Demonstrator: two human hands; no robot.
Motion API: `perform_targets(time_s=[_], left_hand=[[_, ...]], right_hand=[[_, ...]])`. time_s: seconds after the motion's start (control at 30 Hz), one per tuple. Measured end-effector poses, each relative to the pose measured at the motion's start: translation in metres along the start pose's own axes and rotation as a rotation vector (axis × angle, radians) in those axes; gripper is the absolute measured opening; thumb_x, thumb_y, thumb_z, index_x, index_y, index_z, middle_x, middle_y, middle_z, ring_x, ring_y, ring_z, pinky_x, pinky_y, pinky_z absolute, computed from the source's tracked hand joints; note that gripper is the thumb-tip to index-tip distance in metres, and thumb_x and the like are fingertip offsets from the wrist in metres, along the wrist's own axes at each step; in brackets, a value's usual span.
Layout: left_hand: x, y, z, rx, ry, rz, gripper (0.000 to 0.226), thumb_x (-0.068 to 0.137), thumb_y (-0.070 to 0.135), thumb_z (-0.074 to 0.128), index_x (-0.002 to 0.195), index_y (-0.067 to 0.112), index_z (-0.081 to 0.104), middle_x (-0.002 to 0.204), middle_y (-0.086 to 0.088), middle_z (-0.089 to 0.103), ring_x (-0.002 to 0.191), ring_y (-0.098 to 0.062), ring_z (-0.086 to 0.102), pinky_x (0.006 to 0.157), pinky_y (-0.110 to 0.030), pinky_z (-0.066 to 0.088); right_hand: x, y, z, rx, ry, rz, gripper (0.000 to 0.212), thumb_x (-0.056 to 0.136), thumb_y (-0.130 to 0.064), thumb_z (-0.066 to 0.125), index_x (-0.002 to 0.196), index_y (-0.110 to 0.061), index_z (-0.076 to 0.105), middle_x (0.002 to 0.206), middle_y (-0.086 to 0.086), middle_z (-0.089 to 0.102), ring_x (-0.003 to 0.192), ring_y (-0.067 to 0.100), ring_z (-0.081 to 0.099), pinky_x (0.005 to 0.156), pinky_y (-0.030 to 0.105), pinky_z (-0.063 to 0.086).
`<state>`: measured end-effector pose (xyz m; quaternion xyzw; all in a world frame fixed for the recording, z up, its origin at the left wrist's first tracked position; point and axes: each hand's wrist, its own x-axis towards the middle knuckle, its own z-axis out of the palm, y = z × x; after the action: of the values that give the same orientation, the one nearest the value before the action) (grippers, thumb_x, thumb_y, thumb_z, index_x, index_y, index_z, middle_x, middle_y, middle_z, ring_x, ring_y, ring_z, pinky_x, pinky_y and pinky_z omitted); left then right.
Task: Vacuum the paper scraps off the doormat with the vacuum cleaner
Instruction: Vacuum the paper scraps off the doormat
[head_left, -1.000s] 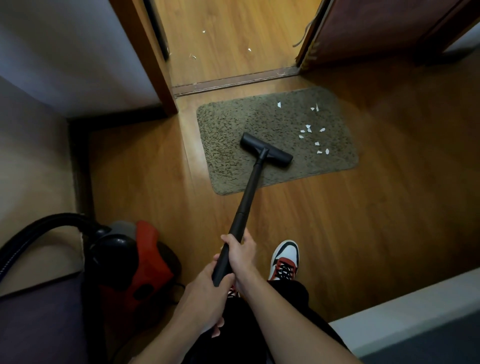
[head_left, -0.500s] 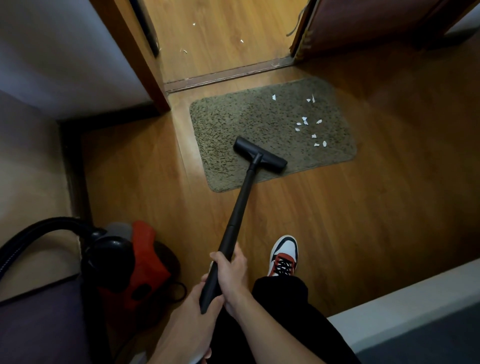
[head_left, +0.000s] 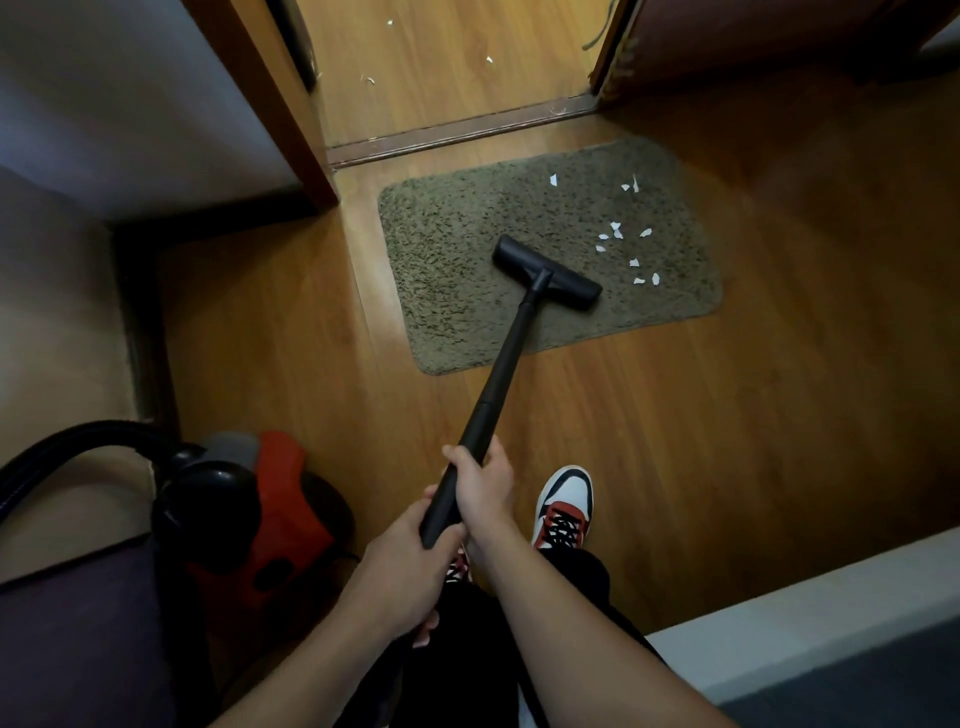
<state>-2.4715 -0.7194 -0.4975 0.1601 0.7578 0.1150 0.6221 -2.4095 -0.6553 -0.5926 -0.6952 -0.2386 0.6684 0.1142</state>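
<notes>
About ten white paper scraps (head_left: 634, 263) lie on the right half of the shaggy olive doormat (head_left: 452, 291), near the flat black nozzle (head_left: 545, 273); the left half looks clean. The left hand (head_left: 405, 566) and the right hand (head_left: 485, 488) both wrap around the black tube (head_left: 498, 384).

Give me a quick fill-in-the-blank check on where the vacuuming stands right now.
On the doormat, the paper scraps lie to the ____ of the vacuum head.
The left hand and right hand both grip the tube; the ____ one is nearer the head.
The red vacuum body sits on the person's ____ side.
Missing words: right; right; left.
</notes>
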Motion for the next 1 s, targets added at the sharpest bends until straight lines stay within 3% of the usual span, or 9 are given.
perform_targets(time_s=[0.07, 0.13, 0.3, 0.43, 0.57, 0.77, 0.9, 1.0], left_hand=[[0.011, 0.014, 0.004, 0.052, 0.030, 0.029, 0.055, 0.099, 0.038, 0.053, 0.151, 0.035, 0.034, 0.076, -0.005, 0.063, 0.047, -0.012, 0.056, 0.039, -0.019, 0.043], [0.025, 0.030, 0.009, 0.098, 0.046, 0.047, 0.047, 0.098, 0.040, 0.055, 0.143, 0.029, 0.045, 0.076, -0.001, 0.064, 0.052, -0.009, 0.057, 0.039, -0.014, 0.039], [0.055, 0.070, 0.025, 0.130, -0.033, 0.049, 0.047, 0.096, 0.047, 0.053, 0.141, 0.034, 0.045, 0.089, 0.002, 0.067, 0.075, -0.019, 0.065, 0.066, -0.029, 0.048], [0.066, 0.095, 0.041, 0.033, -0.084, 0.035, 0.019, 0.098, 0.043, 0.052, 0.116, 0.040, 0.046, 0.068, -0.002, 0.064, 0.054, -0.021, 0.061, 0.064, -0.041, 0.058], [0.079, 0.118, 0.054, 0.009, -0.074, 0.037, 0.020, 0.097, 0.044, 0.053, 0.116, 0.041, 0.045, 0.073, -0.001, 0.061, 0.060, -0.021, 0.060, 0.071, -0.044, 0.058], [0.086, 0.160, 0.061, -0.057, -0.077, 0.007, 0.021, 0.099, 0.041, 0.053, 0.118, 0.032, 0.051, 0.070, -0.005, 0.058, 0.045, -0.020, 0.056, 0.049, -0.029, 0.050], [0.095, 0.180, 0.065, -0.038, -0.074, 0.036, 0.022, 0.099, 0.041, 0.053, 0.117, 0.030, 0.053, 0.070, -0.005, 0.060, 0.052, -0.022, 0.059, 0.058, -0.036, 0.053], [0.101, 0.185, 0.069, -0.037, -0.062, 0.037, 0.023, 0.099, 0.042, 0.053, 0.119, 0.030, 0.052, 0.069, -0.004, 0.061, 0.048, -0.020, 0.058, 0.055, -0.033, 0.053]], right_hand=[[0.010, -0.015, -0.012, 0.031, -0.005, -0.021, 0.030, 0.093, -0.023, 0.070, 0.121, -0.023, 0.058, 0.097, 0.016, 0.069, 0.068, 0.027, 0.074, 0.065, 0.039, 0.064], [0.018, -0.032, -0.025, 0.048, -0.008, -0.034, 0.026, 0.096, -0.018, 0.068, 0.120, -0.018, 0.058, 0.086, 0.012, 0.066, 0.056, 0.021, 0.071, 0.056, 0.033, 0.059], [0.041, -0.069, -0.053, 0.020, 0.043, -0.068, 0.024, 0.094, -0.015, 0.069, 0.116, -0.011, 0.059, 0.077, 0.013, 0.062, 0.049, 0.019, 0.068, 0.051, 0.029, 0.057], [0.058, -0.089, -0.073, 0.014, 0.062, -0.077, 0.023, 0.093, -0.017, 0.070, 0.114, -0.015, 0.061, 0.077, 0.013, 0.064, 0.054, 0.021, 0.069, 0.059, 0.037, 0.061], [0.072, -0.111, -0.090, 0.024, 0.049, -0.085, 0.019, 0.096, -0.016, 0.068, 0.114, -0.017, 0.060, 0.077, 0.012, 0.065, 0.051, 0.018, 0.069, 0.054, 0.030, 0.058], [0.090, -0.143, -0.104, 0.052, 0.060, -0.102, 0.022, 0.095, -0.013, 0.068, 0.114, -0.008, 0.059, 0.069, 0.008, 0.061, 0.047, 0.020, 0.067, 0.049, 0.027, 0.054], [0.102, -0.161, -0.112, 0.063, 0.061, -0.099, 0.022, 0.095, -0.014, 0.068, 0.114, -0.006, 0.059, 0.070, 0.009, 0.062, 0.047, 0.020, 0.066, 0.050, 0.027, 0.054], [0.108, -0.166, -0.117, 0.060, 0.052, -0.101, 0.026, 0.096, -0.016, 0.068, 0.119, -0.008, 0.059, 0.076, 0.010, 0.063, 0.048, 0.019, 0.067, 0.051, 0.027, 0.055]])
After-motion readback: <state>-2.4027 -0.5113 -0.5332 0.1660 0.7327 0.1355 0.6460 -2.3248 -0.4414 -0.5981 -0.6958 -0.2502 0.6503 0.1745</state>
